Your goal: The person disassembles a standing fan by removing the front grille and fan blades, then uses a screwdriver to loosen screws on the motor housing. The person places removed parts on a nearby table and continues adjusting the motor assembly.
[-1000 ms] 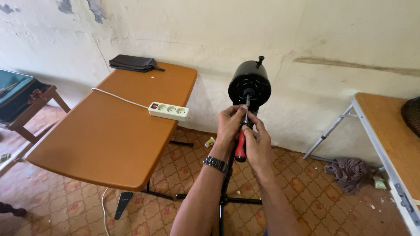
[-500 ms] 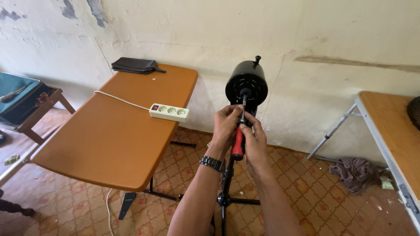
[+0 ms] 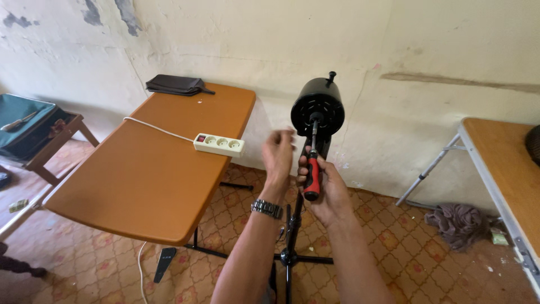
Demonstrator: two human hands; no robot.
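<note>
A black round fan motor housing (image 3: 318, 107) sits on a black stand (image 3: 289, 247) in the middle of the view. My right hand (image 3: 326, 188) grips a screwdriver (image 3: 313, 174) with a red and black handle, its shaft pointing up at the front of the housing. My left hand (image 3: 278, 155) hovers just left of the screwdriver with fingers apart and slightly blurred, holding nothing that I can see. A wristwatch (image 3: 266, 209) is on my left wrist.
An orange folding table (image 3: 146, 174) stands at left with a white power strip (image 3: 219, 144) and a dark pouch (image 3: 174, 84) on it. Another orange table (image 3: 506, 163) is at right. A rag (image 3: 461, 222) lies on the tiled floor. A teal case (image 3: 25, 124) rests far left.
My left hand has let go of the screwdriver and motor front and moved left, opening. My right hand with the screwdriver has dropped slightly.
</note>
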